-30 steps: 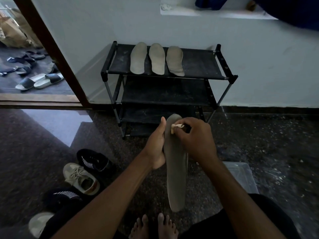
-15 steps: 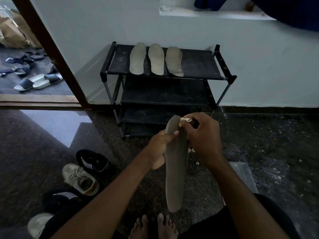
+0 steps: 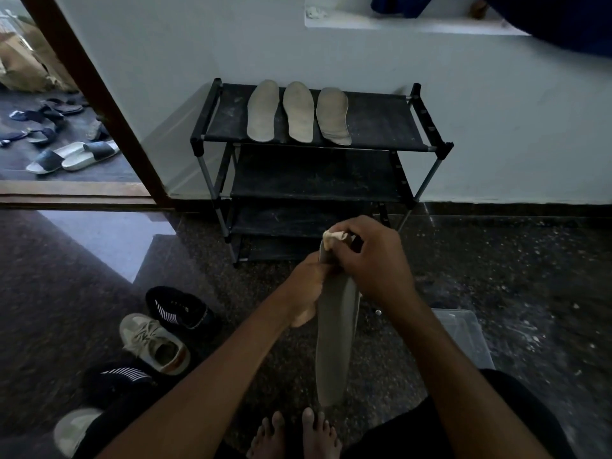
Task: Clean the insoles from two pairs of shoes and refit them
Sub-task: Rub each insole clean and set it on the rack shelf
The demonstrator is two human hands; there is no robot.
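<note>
Grey insoles point(image 3: 298, 111) lie three abreast on the rack point(image 3: 381, 127), likely done, while the left hand point(image 3: 306, 286) grips the fourth insole point(image 3: 334, 342) upright and the right hand point(image 3: 374, 260) pinches a cloth point(image 3: 332, 236) against its top; refitting remains.

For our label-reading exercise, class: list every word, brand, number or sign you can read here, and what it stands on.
None can be read.
Black knit shoe with white stripes: a small pale mark on its side, too small and blurred to read.
Three grey insoles on the black shoe rack, the held grey insole and the pale cloth: no print shows.
</note>
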